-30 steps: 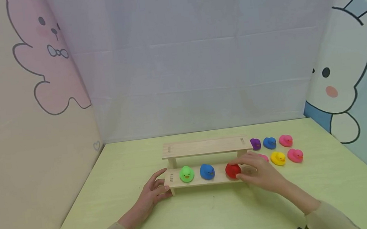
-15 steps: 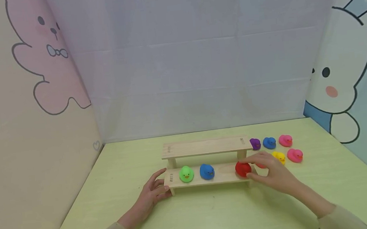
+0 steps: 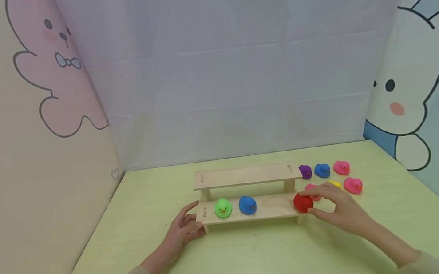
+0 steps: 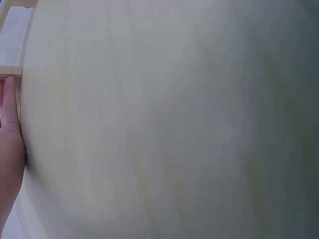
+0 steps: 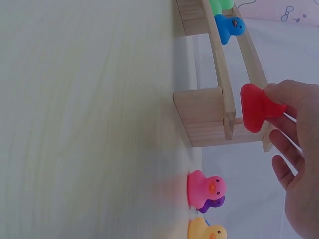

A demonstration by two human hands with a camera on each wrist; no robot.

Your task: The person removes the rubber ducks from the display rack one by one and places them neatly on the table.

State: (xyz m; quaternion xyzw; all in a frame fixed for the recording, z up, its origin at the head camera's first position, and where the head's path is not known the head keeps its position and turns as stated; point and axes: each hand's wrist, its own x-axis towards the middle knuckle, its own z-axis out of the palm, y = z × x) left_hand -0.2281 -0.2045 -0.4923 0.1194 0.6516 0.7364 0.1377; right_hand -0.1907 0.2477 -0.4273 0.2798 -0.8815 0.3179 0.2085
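Note:
My right hand pinches a red rubber duck between thumb and fingers at the right end of the lower shelf of a small two-step wooden stand. In the right wrist view a narrow gap shows between the red duck's base and the board. At the stand's left end, my left hand grips the lower shelf, fingers around its end; only part of this hand shows in the left wrist view. A green duck and a blue duck sit on the lower shelf, left of the red one.
The upper step of the stand bears no duck. Right of the stand, on the table, are a purple duck, another blue duck, several pink ducks and a yellow duck. A curtain hangs behind the table.
My right hand has moved right with the red duck, from over the lower shelf's right part to its right end. The left hand and the other ducks have stayed put.

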